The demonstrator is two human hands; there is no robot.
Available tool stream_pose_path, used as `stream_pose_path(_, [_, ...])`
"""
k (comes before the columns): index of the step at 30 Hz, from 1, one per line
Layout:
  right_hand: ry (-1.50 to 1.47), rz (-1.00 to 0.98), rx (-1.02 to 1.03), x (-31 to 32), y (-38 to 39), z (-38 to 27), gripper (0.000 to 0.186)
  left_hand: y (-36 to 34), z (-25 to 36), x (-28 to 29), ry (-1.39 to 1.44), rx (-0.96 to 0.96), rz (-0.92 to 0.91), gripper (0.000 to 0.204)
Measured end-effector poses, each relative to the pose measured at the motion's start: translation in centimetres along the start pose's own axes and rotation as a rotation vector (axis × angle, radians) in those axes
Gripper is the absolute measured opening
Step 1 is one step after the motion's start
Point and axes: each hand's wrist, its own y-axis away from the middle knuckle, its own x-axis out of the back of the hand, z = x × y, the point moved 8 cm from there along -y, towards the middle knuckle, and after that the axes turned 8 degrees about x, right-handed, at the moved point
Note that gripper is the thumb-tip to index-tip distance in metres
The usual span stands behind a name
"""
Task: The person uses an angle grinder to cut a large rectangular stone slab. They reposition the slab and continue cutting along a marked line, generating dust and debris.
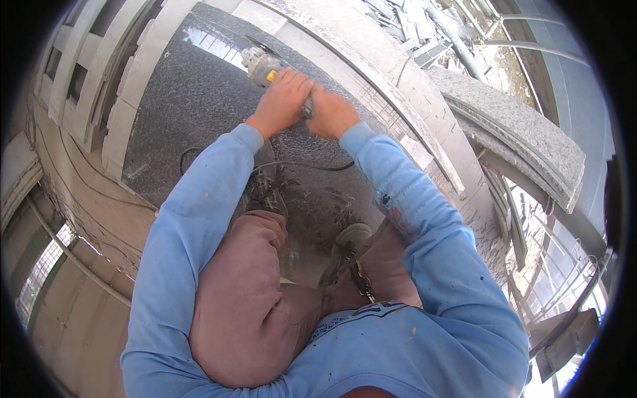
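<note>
An angle grinder [261, 65] with a grey head, a yellow mark and a thin disc sits near the far edge of a dark speckled stone slab [199, 86]. My left hand [284, 99] is wrapped round its body, just behind the head. Close against it, my right hand [330, 111] grips the rear of the tool. The disc [262, 45] points toward the slab's far edge; whether it touches the stone I cannot tell. A black power cord [305, 164] curves over the slab between my forearms.
I squat on the slab, with my shoes [352, 239] on its dusty near part. A long pale strip [398, 99] runs along the right side. Beyond it lie stacked grey stone slabs [524, 126] and broken offcuts [418, 30]. Pale slatted frames [79, 73] stand at the left.
</note>
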Motion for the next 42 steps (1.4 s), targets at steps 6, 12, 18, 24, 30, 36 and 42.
stream_pose_path(6, [0.002,-0.001,0.006,0.0,-0.2,-0.2,0.05,0.1,0.0,0.2,-0.009,-0.01,0.038,0.05])
stream_pose_path(12, [-0.001,-0.023,-0.011,0.0,1.1,0.4,0.052,0.2,1.5,0.1,-0.001,-0.029,0.069,0.049])
stream_pose_path(18, [-0.008,0.003,0.013,-0.1,2.9,1.1,0.055,0.3,3.2,-0.3,0.007,-0.026,0.057,0.045])
stream_pose_path(24, [-0.03,0.021,0.02,-0.3,4.5,1.9,0.056,0.4,5.1,-0.4,0.011,-0.024,0.061,0.043])
stream_pose_path(30, [-0.043,0.028,0.027,-0.4,5.6,2.5,0.054,0.5,6.3,-0.7,0.01,-0.03,0.061,0.041])
stream_pose_path(36, [-0.034,0.019,0.023,-0.3,5.6,2.6,0.053,0.6,5.9,-1.6,-0.005,-0.014,0.002,0.054])
stream_pose_path(42, [-0.041,0.003,-0.005,-0.6,4.9,2.5,0.052,0.6,5.2,-1.4,0.006,-0.015,0.005,0.053])
